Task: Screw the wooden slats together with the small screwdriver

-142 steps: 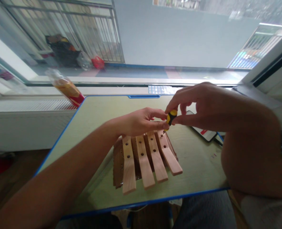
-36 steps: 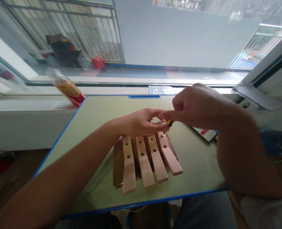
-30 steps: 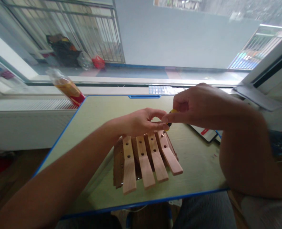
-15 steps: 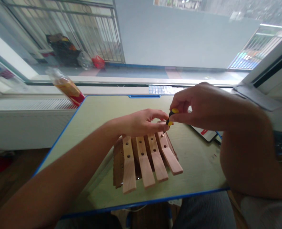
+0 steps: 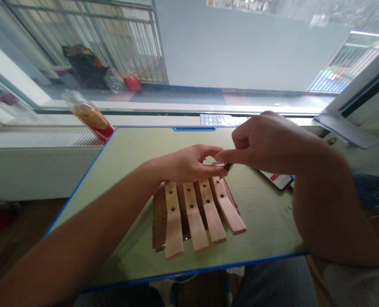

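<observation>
My right hand point(image 5: 255, 138) is closed round the top of a small screwdriver point(image 5: 228, 166) with a black and yellow handle, mostly hidden by the fingers. Its tip meets a screw point(image 5: 218, 181) in the upper hole of the rightmost wooden piece point(image 5: 230, 213). My left hand point(image 5: 194, 164) lies across the far ends of the wooden pieces, its thumb against the lower part of the screwdriver and its fingers curled beyond. Several such pale, bent wooden pieces point(image 5: 174, 232) with dark holes lie side by side on a brown cardboard piece point(image 5: 158, 219).
The light-topped desk point(image 5: 138, 143) has a blue edge. A tablet-like flat thing point(image 5: 277, 179) lies under my right forearm. A bottle with a red and yellow label point(image 5: 95, 121) leans at the far left, near the radiator point(image 5: 42, 140). The window sill runs behind the desk.
My right hand has turned and shifted its grip on the screwdriver, its thumb moving left over the handle and hiding more of it. The left hand and wooden pieces stay nearly still.
</observation>
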Motion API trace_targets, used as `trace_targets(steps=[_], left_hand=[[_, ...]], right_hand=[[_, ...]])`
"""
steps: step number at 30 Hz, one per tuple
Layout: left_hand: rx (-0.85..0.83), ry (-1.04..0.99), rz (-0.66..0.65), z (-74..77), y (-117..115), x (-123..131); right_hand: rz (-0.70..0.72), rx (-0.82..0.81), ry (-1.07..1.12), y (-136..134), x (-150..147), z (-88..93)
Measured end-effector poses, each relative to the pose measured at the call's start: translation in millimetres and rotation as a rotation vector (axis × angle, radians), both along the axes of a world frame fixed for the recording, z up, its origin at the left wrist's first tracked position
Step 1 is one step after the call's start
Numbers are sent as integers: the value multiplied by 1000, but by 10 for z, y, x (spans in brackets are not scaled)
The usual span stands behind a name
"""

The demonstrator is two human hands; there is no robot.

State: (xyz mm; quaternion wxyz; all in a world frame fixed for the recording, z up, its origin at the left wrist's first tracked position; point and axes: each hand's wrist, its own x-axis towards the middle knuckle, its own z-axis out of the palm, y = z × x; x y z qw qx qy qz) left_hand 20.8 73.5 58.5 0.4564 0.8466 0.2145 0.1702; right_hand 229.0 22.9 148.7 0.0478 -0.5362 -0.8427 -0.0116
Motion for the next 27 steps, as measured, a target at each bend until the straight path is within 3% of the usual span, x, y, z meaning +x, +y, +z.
trace_targets(steps=[5,10,17,27], left_hand=[[4,44,25,29,-2,-4],[12,23,-31,16,20,0],[46,33,-51,41,7,7],[84,47,32,49,-19,-3]], right_hand=[[57,-60,65,-8,101,50],[224,-172,180,-81,169,115],[144,-89,107,-41,112,74],[48,-40,60,-40,52,58]])
